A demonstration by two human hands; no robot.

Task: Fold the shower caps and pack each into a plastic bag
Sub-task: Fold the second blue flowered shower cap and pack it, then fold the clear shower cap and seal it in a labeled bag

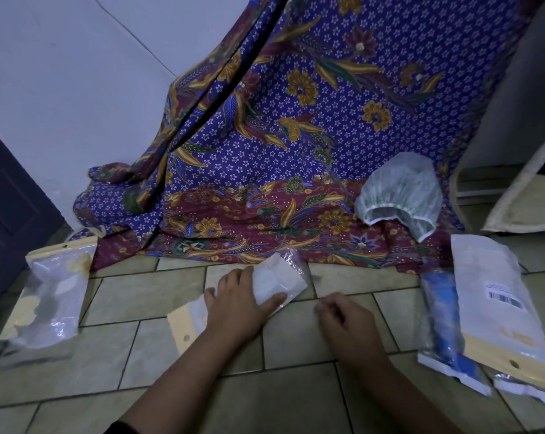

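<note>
A clear plastic bag (277,281) with a folded white shower cap inside lies on the tiled floor at centre. My left hand (236,300) rests flat on it, fingers spread over its near end, covering part of the bag. My right hand (346,321) hovers just to the right of the bag with its fingers loosely curled and nothing in them. An unfolded white shower cap (399,192) sits puffed up on the patterned cloth at the right.
A batik cloth (264,136) drapes down onto the floor behind. Packed bags (53,296) lie at the left. More plastic packets (500,308) and a blue item (442,308) lie at the right. A cream header card (183,327) lies under my left wrist.
</note>
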